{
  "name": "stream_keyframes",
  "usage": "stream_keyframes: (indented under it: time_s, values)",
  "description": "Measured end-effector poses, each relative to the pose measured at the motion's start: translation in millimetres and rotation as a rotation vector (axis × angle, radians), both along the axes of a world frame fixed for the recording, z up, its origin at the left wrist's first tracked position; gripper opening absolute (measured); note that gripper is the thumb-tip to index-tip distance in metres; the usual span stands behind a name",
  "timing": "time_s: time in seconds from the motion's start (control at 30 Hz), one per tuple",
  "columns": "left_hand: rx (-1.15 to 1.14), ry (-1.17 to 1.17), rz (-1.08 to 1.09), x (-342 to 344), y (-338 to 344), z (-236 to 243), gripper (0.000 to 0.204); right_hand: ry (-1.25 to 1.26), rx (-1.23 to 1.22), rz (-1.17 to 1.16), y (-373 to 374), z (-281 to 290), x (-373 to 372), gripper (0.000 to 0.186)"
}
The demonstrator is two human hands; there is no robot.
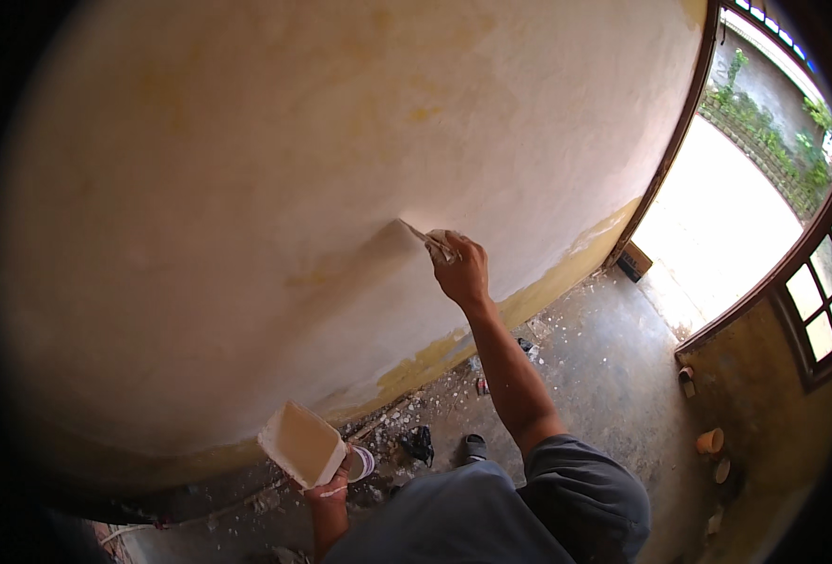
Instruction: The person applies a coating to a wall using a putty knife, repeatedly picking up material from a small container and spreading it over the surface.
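My right hand (460, 268) is closed around a putty knife (418, 232), whose blade edge meets the wall (247, 179) in front of me. The wall is coated in uneven whitish filler with yellow patches showing through. Low on the left, my left hand (328, 489) grips a rectangular, off-white tray (305, 446) from below, its fingers partly hidden. The tray's rim is crusted with pale filler, and its open side faces up toward me. White smears mark the left hand and the knife's handle end.
A white tub (361, 462) stands on the floor beside the tray. Debris and a black plastic bag (418, 445) lie along the wall's foot near my sandalled foot (473, 447). On the right are a bright doorway (717, 197), a small box (634, 261), a window (814, 299) and an orange pot (710, 441).
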State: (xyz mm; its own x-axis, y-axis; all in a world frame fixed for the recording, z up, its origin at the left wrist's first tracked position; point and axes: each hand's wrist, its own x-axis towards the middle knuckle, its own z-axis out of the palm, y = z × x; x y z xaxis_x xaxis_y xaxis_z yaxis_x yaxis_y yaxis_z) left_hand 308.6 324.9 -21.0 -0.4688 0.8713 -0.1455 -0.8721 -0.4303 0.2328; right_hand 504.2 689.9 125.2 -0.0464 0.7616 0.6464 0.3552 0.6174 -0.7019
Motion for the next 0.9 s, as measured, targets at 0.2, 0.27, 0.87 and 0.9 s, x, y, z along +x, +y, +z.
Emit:
stream_keyframes:
  time_s: [0.2,0.27,0.87,0.9]
  values:
    - [0.004,0.092,0.01,-5.4,-4.5,-0.6,0.068,0.614,-0.516,0.199,-18.9,-78.6,-11.4,0.028]
    - [0.012,0.087,-0.018,-4.2,-0.5,0.8,0.067,-0.212,0.584,-0.38,-9.7,-7.2,0.7,0.019]
    - [-0.006,0.089,0.033,2.4,-4.0,4.6,0.072,0.383,0.081,-0.353,28.9,212.3,29.5,0.018]
    - [-0.013,0.097,0.042,4.0,-3.1,5.0,0.073,0.383,0.089,-0.356,35.6,225.7,29.2,0.018]
